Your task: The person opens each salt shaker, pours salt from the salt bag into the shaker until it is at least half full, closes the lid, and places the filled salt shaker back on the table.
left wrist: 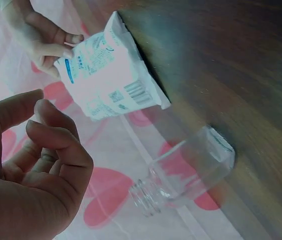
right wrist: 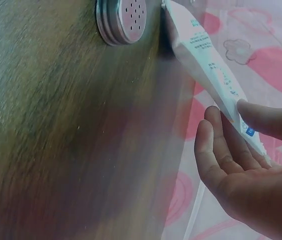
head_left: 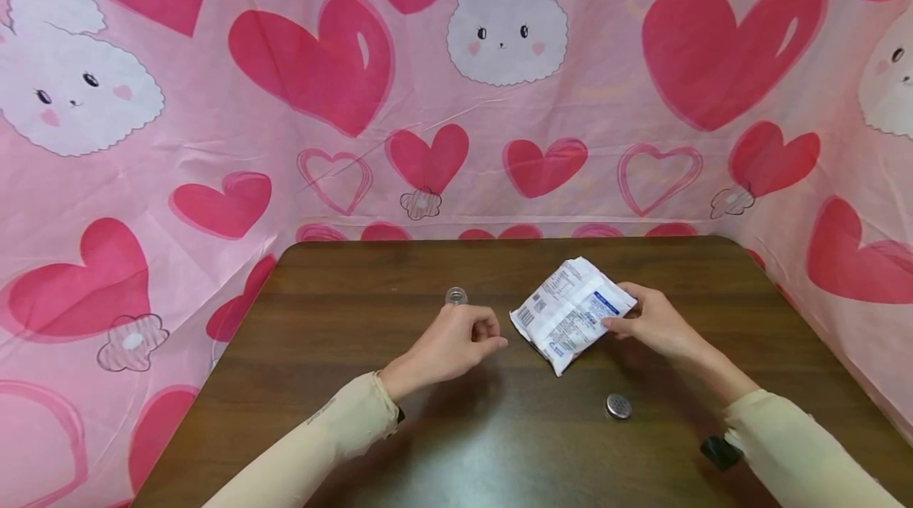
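A white plastic packet (head_left: 571, 316) with printed text, a blue stripe and a barcode is tilted above the table. My right hand (head_left: 652, 322) pinches one end of it, the thumb on the printed face and the fingers behind. In the left wrist view, the packet's (left wrist: 108, 75) barcode end points down toward the tabletop. My left hand (head_left: 449, 345) hovers to the packet's left, its fingers loosely curled around nothing. Behind that hand stands an uncapped clear glass bottle (left wrist: 191, 167) with a threaded neck. Nearer my body lies a silver perforated shaker lid (head_left: 618, 406).
The brown wooden table (head_left: 342, 286) has rounded far corners. A pink cloth (head_left: 542, 112) with hearts and rabbits hangs close along its back and sides. In the right wrist view, the shaker lid (right wrist: 123, 20) sits holes up, close to the packet's lower end.
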A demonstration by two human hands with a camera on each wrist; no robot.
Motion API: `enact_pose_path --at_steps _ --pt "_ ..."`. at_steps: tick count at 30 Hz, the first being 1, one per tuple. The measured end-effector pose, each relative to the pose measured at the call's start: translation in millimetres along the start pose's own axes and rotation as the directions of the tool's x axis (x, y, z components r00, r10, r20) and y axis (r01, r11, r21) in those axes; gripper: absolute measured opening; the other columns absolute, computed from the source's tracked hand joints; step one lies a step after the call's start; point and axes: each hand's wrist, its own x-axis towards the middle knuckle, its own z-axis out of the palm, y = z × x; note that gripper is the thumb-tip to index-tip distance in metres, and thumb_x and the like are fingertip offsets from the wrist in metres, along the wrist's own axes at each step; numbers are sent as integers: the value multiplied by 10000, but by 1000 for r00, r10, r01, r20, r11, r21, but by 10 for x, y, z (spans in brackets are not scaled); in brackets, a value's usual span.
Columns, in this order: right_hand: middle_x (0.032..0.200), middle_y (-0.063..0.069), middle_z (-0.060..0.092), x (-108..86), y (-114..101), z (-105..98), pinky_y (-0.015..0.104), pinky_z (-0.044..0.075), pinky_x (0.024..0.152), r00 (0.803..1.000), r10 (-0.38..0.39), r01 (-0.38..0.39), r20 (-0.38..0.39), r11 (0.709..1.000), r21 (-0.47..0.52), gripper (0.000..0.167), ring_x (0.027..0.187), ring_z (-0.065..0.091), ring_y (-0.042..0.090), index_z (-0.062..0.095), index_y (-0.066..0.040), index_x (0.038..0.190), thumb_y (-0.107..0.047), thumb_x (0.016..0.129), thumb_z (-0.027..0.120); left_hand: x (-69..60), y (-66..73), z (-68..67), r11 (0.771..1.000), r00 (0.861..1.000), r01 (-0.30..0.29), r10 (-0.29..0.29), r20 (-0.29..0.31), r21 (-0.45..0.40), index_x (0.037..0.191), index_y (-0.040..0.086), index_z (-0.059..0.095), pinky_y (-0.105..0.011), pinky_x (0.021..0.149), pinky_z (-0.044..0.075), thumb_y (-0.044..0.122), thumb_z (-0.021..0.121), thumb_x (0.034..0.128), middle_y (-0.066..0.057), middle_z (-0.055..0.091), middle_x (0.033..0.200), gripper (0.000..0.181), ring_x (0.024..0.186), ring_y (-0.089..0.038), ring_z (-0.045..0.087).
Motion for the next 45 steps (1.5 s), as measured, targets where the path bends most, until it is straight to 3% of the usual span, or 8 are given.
enact_pose_path --at_steps 16,22,28,32,35,39,42,45 --pt "1027 212 728 19 -104 128 336 594 664 996 -32 33 -79 999 2 457 781 680 154 600 142 1277 39 875 792 340 169 165 994 995 -99 98 21 36 987 77 733 -198 644 463 108 810 929 81 617 754 101 684 -48 562" --pt "1020 187 729 19 -132 150 347 596 670 995 -28 26 -91 999 -26 440 777 671 165 623 127 1262 11 879 806 571 252 149 978 985 -166 159 69 125 1072 46 752 -176 656 467 139 796 953 63 649 819 157 737 -53 584" --pt "1012 186 724 15 -143 168 342 587 659 994 -35 32 -101 999 -34 425 765 659 166 631 124 1253 11 882 804 832 299 158 957 985 -168 152 85 235 1228 73 723 -190 770 509 166 775 975 -5 685 1037 275 921 -112 635" --pt "1016 183 720 9 -147 177 342 582 655 994 -42 37 -100 998 -47 423 764 655 180 633 118 1252 10 881 806 965 307 240 907 983 -177 146 108 383 1432 116 621 -272 1000 483 217 749 997 -57 617 1344 464 1209 -189 567" --pt "1019 182 718 4 -155 181 348 582 654 994 -48 43 -97 997 -60 411 768 655 194 633 115 1243 13 883 803 1075 318 283 840 974 -224 174 146 494 1511 143 549 -361 1091 424 246 725 1013 -58 530 1484 538 1348 -228 448" --pt "1015 184 714 10 -185 191 358 583 661 994 -60 54 -88 996 -70 392 776 659 208 633 107 1231 11 889 799 1235 342 288 750 950 -307 210 230 585 1536 161 508 -402 1108 368 260 679 1036 -24 484 1537 538 1439 -243 341" --pt "1015 186 713 5 -196 194 341 577 660 995 -58 53 -85 997 -64 384 779 662 210 631 103 1228 11 893 795 1343 383 291 716 932 -347 189 310 606 1549 165 495 -409 1114 331 266 644 1053 2 493 1541 528 1464 -248 303" --pt "1029 192 710 0 -207 193 317 570 656 994 -59 54 -87 997 -56 386 783 660 219 628 107 1232 11 897 794 1422 424 287 707 915 -361 143 376 608 1534 170 522 -423 1129 306 275 621 1064 11 523 1521 492 1459 -245 305"
